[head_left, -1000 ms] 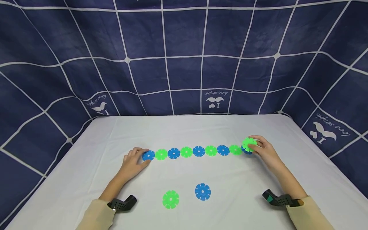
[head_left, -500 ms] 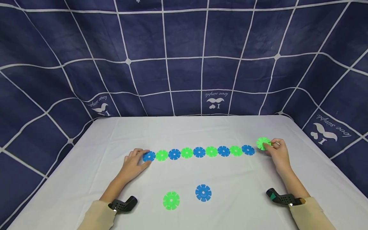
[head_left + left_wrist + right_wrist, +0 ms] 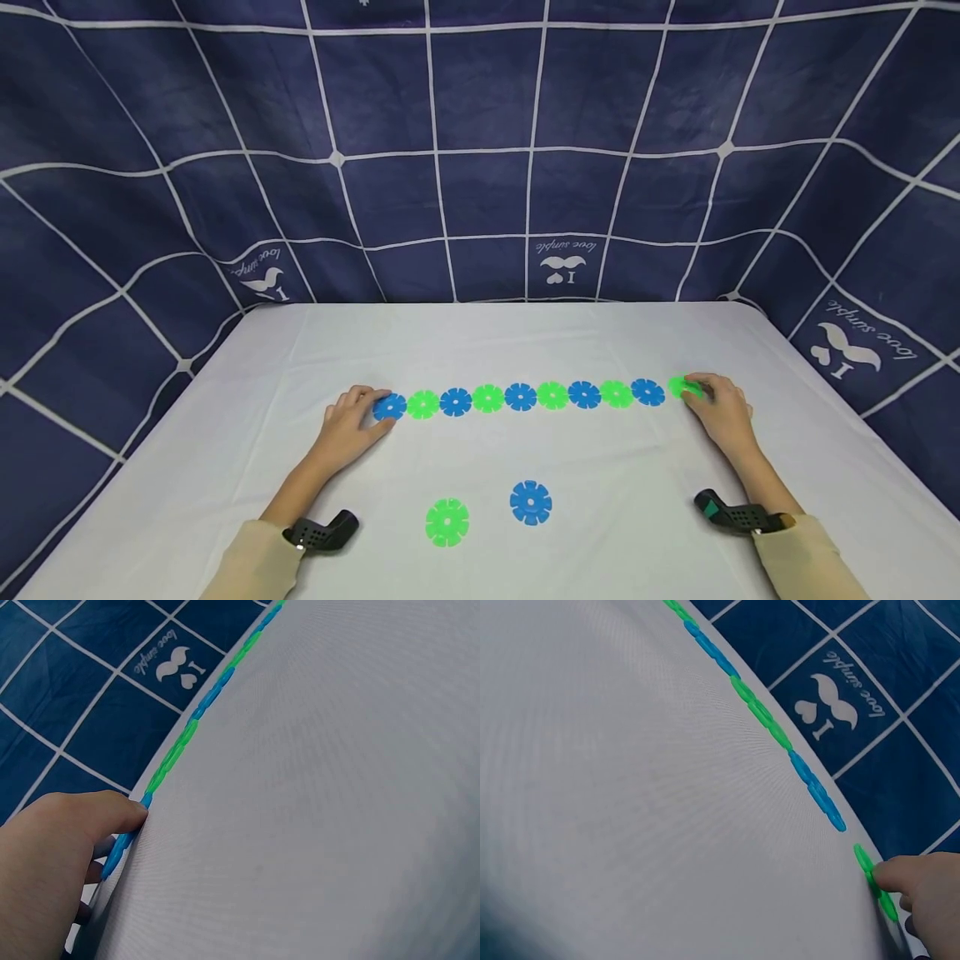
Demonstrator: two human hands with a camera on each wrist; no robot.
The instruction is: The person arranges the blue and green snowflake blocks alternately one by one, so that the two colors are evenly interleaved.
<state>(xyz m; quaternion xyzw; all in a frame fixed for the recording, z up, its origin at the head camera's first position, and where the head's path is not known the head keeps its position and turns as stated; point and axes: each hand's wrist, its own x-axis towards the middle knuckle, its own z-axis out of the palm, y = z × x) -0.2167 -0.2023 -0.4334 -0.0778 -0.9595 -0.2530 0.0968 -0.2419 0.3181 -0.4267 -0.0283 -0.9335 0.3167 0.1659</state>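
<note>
A person's left hand point(image 3: 347, 423) curves thumb and fingers around the end blue disc point(image 3: 392, 402) of a row of nine discs point(image 3: 517, 401), alternately blue and green, short of the far edge of a white-covered table point(image 3: 615, 458). Toward the right edge, the right hand point(image 3: 722, 408) pinches a green disc point(image 3: 678, 387), just beyond the row. A loose green disc point(image 3: 447, 531) and loose blue disc point(image 3: 531, 511) lie toward the near edge.
</note>
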